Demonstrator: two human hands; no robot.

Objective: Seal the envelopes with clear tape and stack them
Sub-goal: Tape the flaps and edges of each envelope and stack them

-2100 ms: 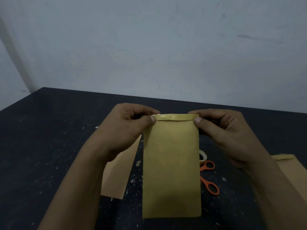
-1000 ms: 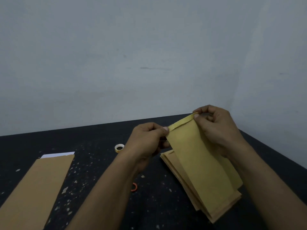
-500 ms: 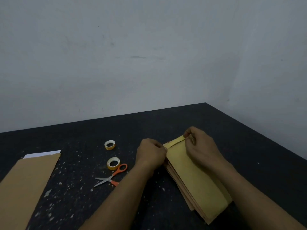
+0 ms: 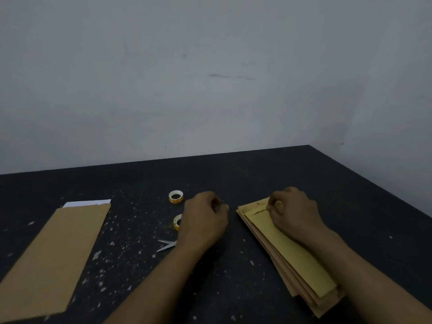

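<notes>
A yellow envelope point(image 4: 292, 253) lies flat on top of a stack of brown envelopes point(image 4: 301, 288) at the right of the dark table point(image 4: 233, 277). My right hand point(image 4: 293, 212) rests on the yellow envelope's far end, and its curled fingers pinch the taped flap. To the left of the stack my left hand point(image 4: 205, 218) is apart from it, fingers curled and holding nothing. Left of that hand stand two small tape rolls, one further back point(image 4: 175, 196) and one half hidden behind the hand point(image 4: 177, 222).
The scissors point(image 4: 166, 245) lie by my left wrist, with only the blades showing. A large brown envelope point(image 4: 53, 253) with a white sheet point(image 4: 86, 203) sticking out of its far end lies at the left. The table's right edge runs close to the stack.
I carried the yellow envelope to the right and laid it on the stack. My left hand then let go of it and moved left, away from the stack.
</notes>
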